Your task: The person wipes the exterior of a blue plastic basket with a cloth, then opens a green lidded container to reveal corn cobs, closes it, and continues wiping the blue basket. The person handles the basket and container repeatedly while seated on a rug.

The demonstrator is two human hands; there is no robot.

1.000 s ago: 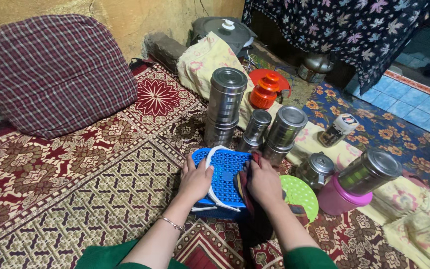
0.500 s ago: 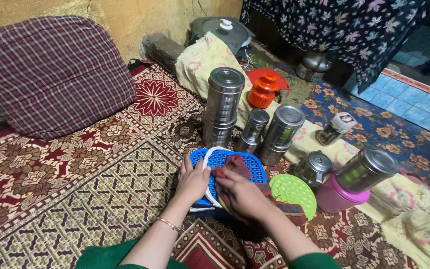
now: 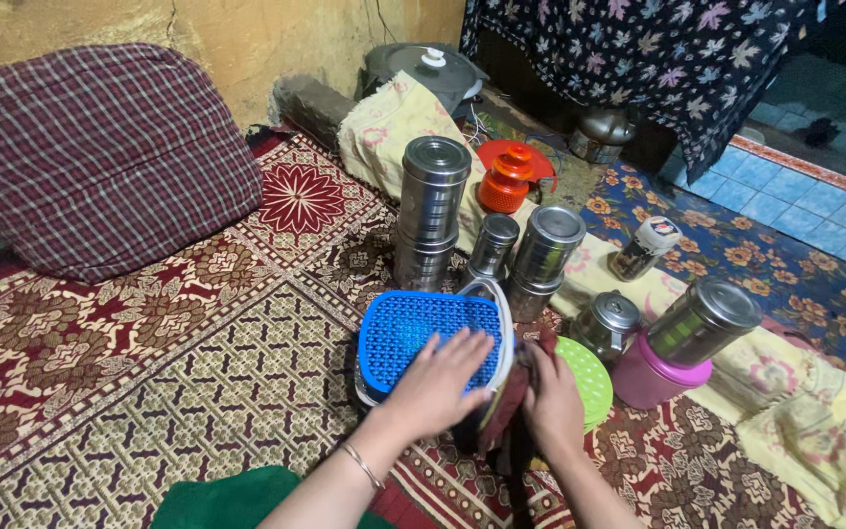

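Note:
A blue perforated plastic basket (image 3: 413, 328) with a white handle rests on the patterned carpet in front of me. My left hand (image 3: 438, 382) lies flat on its top, fingers spread. My right hand (image 3: 552, 402) is beside the basket's right edge, closed on a dark reddish cloth (image 3: 503, 423) that hangs between the two hands. A green perforated lid (image 3: 587, 377) lies just right of my right hand.
Several steel canisters (image 3: 433, 211) stand behind the basket, with an orange plastic jar (image 3: 507, 178), a small white-capped jar (image 3: 646, 247) and a steel tin on a pink tub (image 3: 673, 348). A checked cushion (image 3: 100, 157) leans at the left wall. A yellow floral cloth (image 3: 805, 411) lies right.
My right hand has slid off the basket's top to its right side and now grips the dark cloth. My left hand has moved to the middle of the basket top.

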